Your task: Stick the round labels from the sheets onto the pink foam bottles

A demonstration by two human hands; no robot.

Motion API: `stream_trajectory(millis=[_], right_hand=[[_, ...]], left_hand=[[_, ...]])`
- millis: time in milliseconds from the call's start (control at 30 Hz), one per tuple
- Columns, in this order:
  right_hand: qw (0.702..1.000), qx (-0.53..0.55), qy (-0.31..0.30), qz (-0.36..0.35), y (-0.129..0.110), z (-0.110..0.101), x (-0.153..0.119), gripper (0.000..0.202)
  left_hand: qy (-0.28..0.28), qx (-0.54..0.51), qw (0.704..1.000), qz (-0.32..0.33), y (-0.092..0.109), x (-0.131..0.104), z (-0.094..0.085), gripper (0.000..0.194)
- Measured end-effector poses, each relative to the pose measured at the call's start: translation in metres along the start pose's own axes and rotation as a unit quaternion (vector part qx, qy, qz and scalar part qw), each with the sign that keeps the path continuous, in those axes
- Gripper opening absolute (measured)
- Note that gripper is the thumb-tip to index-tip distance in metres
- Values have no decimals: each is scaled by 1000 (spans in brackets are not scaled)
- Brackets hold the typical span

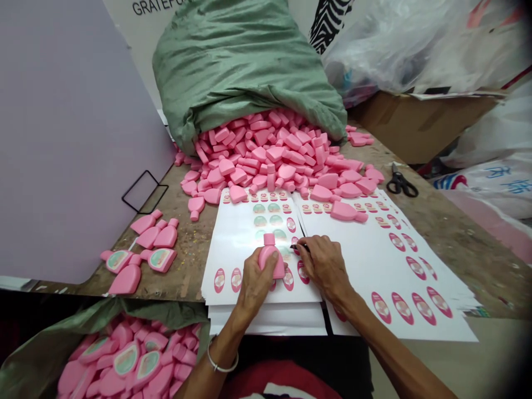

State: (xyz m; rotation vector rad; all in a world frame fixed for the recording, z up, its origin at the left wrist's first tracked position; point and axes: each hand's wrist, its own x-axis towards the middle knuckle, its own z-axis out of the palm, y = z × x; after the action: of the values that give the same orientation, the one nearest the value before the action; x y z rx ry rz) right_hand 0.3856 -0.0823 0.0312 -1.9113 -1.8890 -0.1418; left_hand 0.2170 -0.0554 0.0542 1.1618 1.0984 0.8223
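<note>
Bottle held face-on at the label sheets, pointed tool at hand

Directions are taken from the pink bottle (pixel 271 259), which stands cap upward in the left hand (pixel 254 277), above the left label sheets (pixel 233 238). The left grip clasps it between thumb and fingers; its visible face is plain. The right hand (pixel 326 269), at 3 o'clock, has its grip pinched on a slim dark tool (pixel 300 247) — its exact type cannot be told — with the point over the sheets.

Green labels (pixel 259 208) lie near 12 o'clock on the same stack. Beyond them, a heap of bottles (pixel 257 158) spills from a green sack (pixel 249 66) onto the worktop (pixel 436 227). Scissors (pixel 401 183) rest at 2 o'clock. At 9 o'clock, bottles bearing green labels (pixel 162 258) lie beside plain ones.

Assessment: the step in hand appears to be labelling. It calls for a steady left hold by the bottle's sides, with the thumb clear of the front face. The tool should lift a label's edge at a shallow angle, without creasing it — skin contact with the adhesive is best avoided. Centring before pressing outward from the middle should limit bubbles.
</note>
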Motion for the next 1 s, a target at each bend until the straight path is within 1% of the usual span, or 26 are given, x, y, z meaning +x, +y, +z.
stream_trajectory(millis=[133,200,267,367,433,567,667,833,900,1000], right_hand=[[999,-41,0,-22,-1,7,4,24],[999,-49,-5,-24,-1,9,4,24],[999,-37,-12,-21,-1,10,3,24],[999,21,-29,-23,0,10,1,22],[998,50,-26,-24,0,10,0,20],[1000,26,15,-4,3,13,0,20],[1000,10,3,-10,5,13,1,19],[998,61,-9,-5,6,13,0,14],[998,67,0,3,5,14,0,12],[999,39,33,-3,1,14,0,14]], left_hand=[[-44,5,999,-23,0,5,-3,41],[-55,8,998,-25,-1,6,-4,43],[-54,7,998,-19,-1,6,-4,41],[-49,5,999,-21,-2,6,-3,40],[-49,6,999,-22,-1,6,-4,40],[-62,-3,998,-17,-2,6,-5,40],[-64,-9,998,-18,-3,7,-6,41],[-64,-1,998,-27,-2,8,-6,44],[-65,-4,998,-26,-2,8,-6,44],[-65,-12,998,-21,-3,7,-6,43]])
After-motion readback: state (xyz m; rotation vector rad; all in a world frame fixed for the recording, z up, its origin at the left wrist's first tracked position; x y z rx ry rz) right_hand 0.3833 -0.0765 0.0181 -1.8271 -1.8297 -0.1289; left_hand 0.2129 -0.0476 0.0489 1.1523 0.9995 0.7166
